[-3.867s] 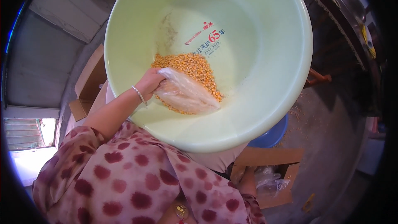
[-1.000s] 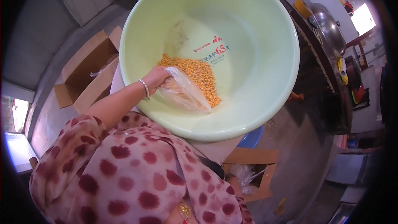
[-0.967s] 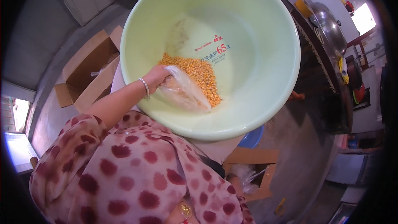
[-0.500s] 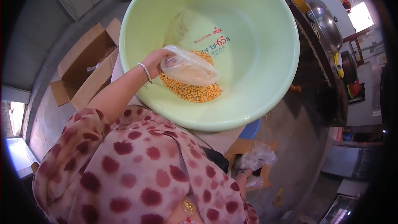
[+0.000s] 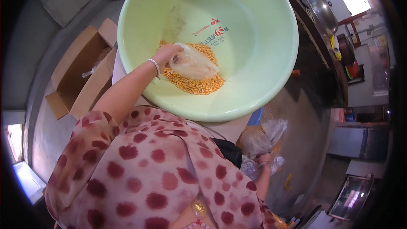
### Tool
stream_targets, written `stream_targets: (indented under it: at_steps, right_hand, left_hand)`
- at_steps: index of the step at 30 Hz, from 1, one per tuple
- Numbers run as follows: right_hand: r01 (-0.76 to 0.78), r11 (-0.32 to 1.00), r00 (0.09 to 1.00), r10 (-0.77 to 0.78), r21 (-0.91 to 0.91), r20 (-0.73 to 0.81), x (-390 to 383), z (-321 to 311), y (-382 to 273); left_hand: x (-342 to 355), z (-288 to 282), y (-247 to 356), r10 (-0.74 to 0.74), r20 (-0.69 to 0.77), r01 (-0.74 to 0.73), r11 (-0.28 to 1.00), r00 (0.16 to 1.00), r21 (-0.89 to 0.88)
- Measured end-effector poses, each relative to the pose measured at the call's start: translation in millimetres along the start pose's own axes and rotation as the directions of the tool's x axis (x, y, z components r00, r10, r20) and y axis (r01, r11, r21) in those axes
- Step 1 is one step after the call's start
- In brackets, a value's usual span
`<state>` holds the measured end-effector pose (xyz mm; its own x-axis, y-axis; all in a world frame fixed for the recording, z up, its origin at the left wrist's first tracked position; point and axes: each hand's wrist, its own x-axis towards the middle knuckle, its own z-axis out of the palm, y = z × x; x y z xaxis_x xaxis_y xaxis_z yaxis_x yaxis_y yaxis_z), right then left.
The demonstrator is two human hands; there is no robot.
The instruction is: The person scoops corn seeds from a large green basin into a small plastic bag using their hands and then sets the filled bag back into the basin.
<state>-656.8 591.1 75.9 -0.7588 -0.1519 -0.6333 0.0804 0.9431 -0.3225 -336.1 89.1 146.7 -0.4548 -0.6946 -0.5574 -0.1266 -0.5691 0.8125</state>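
Observation:
Inside a large pale green basin [image 5: 263, 29] lies a heap of yellow corn kernels [image 5: 197, 87]. My left hand [image 5: 166, 56], with a beaded bracelet at the wrist, is closed on the edge of a limp clear plastic bag [image 5: 196, 64] resting over the kernels. Low on the right, beside my body, my right hand [image 5: 263, 159] is closed round crumpled clear plastic bags [image 5: 257, 142]. The upper one bulges; what is inside cannot be made out. Its fingers are partly hidden by the plastic.
An open cardboard box [image 5: 80, 76] with something in clear plastic stands left of the basin. Under the basin's right rim shows a blue edge [image 5: 255, 117]. At the right a dark table [image 5: 326, 59] carries a metal lidded pan [image 5: 319, 6].
My right hand has come up with the bulging plastic from the cardboard box at lower right, which it now covers. The left hand still holds its bag over the corn.

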Motion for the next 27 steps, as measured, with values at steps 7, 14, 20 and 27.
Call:
stream_targets:
  at_steps: [7, 14, 20, 27]
  right_hand:
    - [0.084, 0.98, 0.996, -0.081, 0.183, -0.024, -16, -7, -32]
    - [0.567, 0.799, 0.639, -0.581, -0.202, -0.503, -47, 9, -74]
    - [0.328, 0.842, 0.84, -0.468, -0.428, -0.276, 13, 65, -44]
    - [0.106, 0.95, 0.898, -0.218, -0.293, -0.383, 35, 74, 32]
  left_hand:
    - [8, 5, -6, 0.176, 0.187, -0.206, 0.966, 0.966, 0.158]
    - [-5, 1, -8, 0.148, 0.167, -0.186, 0.951, 0.975, 0.247]
    - [6, 7, -9, 0.083, 0.153, -0.138, 0.907, 0.985, 0.398]
    - [-6, -4, -15, 0.061, -0.025, -0.05, 0.946, 0.998, 0.32]
